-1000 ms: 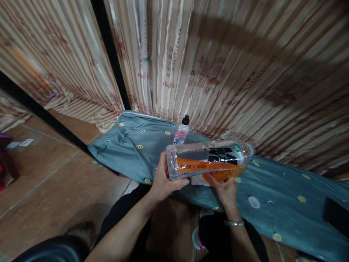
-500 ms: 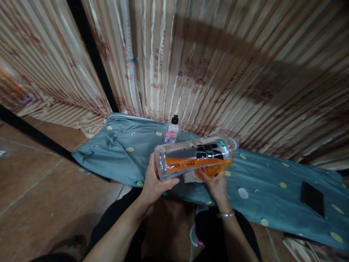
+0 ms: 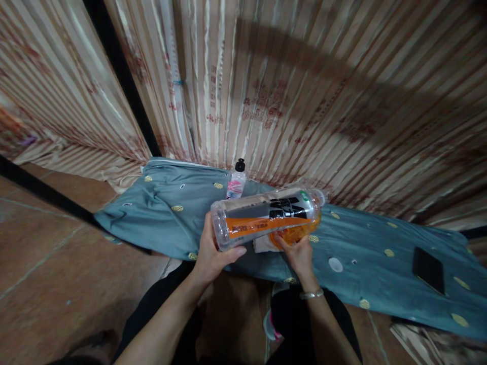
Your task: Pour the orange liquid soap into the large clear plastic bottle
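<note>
A large clear plastic bottle (image 3: 253, 215) with a silver, black and orange label lies on its side in the air, its neck pointing right. My left hand (image 3: 213, 256) is closed around its base end, thumb along the near side. My right hand (image 3: 300, 256), wearing a bracelet, grips an orange see-through container (image 3: 294, 234) just below the bottle's neck end. The bottle partly covers that container, so its full shape is hidden. Close by my right fingers is a piece of white cloth or paper (image 3: 265, 245).
Teal padded fabric (image 3: 190, 233) with yellow pineapples covers the low bench. On it are a black-capped bottle (image 3: 236, 183), a white round disc (image 3: 335, 264) and a dark phone (image 3: 428, 270). A striped curtain (image 3: 262, 101) hangs behind; a black pole (image 3: 122, 76) slants at left.
The whole view has shifted slightly, so everything sits a little further left. Both hands keep their hold, and the bottle stays sideways above the orange container.
</note>
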The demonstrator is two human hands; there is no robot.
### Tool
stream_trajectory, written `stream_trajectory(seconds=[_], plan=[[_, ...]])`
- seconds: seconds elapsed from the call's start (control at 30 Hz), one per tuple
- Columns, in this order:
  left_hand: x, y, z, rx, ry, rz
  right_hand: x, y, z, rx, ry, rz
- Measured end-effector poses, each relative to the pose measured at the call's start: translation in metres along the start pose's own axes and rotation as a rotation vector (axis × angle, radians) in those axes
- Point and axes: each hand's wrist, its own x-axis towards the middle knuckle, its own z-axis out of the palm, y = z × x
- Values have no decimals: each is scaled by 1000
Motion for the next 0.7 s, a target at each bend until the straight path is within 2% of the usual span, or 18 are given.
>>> stream_trajectory(seconds=[0.17,0.37,0.7], plan=[[0,0,-2,-8,-17,-5,-1,-1,1,28,12,-25],[0,5,-1,-9,-15,-17,-2,-5,-1,16,-22,28],[-2,10,-1,-3,-15,-56,0,1,0,-1,-12,-30]])
